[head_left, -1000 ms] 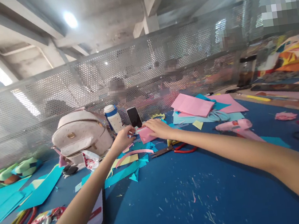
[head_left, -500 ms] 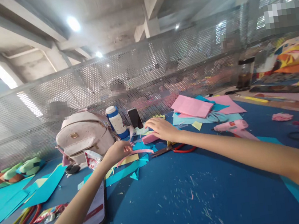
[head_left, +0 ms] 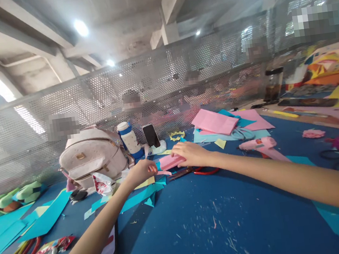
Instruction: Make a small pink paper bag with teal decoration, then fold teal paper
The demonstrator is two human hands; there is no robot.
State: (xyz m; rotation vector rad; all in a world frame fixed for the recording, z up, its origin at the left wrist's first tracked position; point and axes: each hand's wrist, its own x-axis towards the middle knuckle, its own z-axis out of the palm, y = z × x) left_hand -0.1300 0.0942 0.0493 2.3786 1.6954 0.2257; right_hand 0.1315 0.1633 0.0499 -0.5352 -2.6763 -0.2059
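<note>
Both my arms reach far across a blue table (head_left: pixel 202 231). My left hand (head_left: pixel 142 171) and my right hand (head_left: pixel 190 154) each grip one end of a folded pink paper piece (head_left: pixel 170 161) held just above the table, fingers closed on it. A pink paper strip (head_left: pixel 163 173) hangs by my left fingers. Red-handled scissors (head_left: pixel 194 171) lie right under my right hand. Blue and yellow paper scraps (head_left: pixel 140 193) lie beneath my left hand.
Behind the hands stand a pale backpack (head_left: pixel 90 156), a white and blue bottle (head_left: pixel 129 139) and a propped phone (head_left: pixel 151 135). Pink and blue sheets (head_left: pixel 218 121) and a pink glue gun (head_left: pixel 257 144) lie right. Another phone (head_left: pixel 108 245) sits under my left forearm. A perforated metal screen (head_left: pixel 90 95) backs the table.
My left hand came back up to the pink paper piece and closed on its left end. My right hand drew the piece a little nearer and lifted it.
</note>
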